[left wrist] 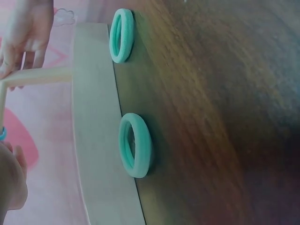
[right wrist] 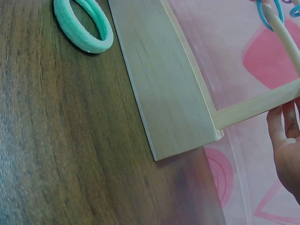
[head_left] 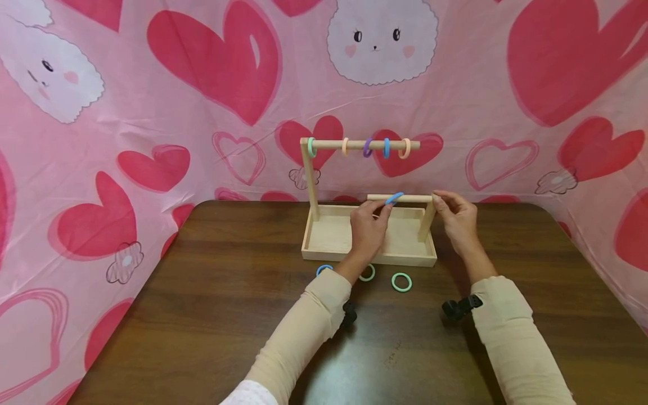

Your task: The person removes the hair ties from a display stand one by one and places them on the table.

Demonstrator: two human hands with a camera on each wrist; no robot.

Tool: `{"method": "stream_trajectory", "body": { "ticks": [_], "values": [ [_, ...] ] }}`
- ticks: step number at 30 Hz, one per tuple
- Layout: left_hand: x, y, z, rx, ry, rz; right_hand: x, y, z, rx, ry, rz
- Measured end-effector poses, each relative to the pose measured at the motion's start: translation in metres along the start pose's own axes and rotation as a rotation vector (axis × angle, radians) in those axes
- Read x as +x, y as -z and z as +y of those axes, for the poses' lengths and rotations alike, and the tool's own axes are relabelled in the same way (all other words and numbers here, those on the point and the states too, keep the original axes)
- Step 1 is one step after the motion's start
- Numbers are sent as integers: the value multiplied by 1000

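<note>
My left hand pinches a blue hair tie, which loops around the lower rod of a wooden stand. Thumb and fingers of my right hand grip the top of the short post where that rod joins it. The upper rod carries several hair ties: a green one by the tall post, then peach, purple, blue and another peach one. In the right wrist view the held blue tie encircles the rod near its free end.
In front of the stand's tray lie two green hair ties, one nearer the right and a paler one. A blue hair tie is partly hidden by the left sleeve. A pink heart-print cloth hangs behind the brown table.
</note>
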State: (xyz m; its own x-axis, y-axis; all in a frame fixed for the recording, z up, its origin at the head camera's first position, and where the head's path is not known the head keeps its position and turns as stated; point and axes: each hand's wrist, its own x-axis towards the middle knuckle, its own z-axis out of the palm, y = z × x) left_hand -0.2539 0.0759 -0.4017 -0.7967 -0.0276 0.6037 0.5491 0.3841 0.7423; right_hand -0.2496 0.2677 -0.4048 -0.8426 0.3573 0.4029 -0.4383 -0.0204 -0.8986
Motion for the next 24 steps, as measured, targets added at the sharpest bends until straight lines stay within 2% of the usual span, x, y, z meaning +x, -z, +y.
{"method": "stream_trajectory", "body": {
  "ticks": [5, 11, 18, 24],
  "values": [
    [1, 3, 1, -15, 14, -3, 0, -1, 0, 3, 1, -3],
    [2, 4, -1, -3, -9, 7, 1, 0, 0, 21, 8, -6],
    [2, 0, 3, -18, -33, 6, 0, 1, 0, -1, -8, 2],
    [3, 0, 5, -19, -9, 0, -1, 1, 1, 0, -17, -2]
  ]
}}
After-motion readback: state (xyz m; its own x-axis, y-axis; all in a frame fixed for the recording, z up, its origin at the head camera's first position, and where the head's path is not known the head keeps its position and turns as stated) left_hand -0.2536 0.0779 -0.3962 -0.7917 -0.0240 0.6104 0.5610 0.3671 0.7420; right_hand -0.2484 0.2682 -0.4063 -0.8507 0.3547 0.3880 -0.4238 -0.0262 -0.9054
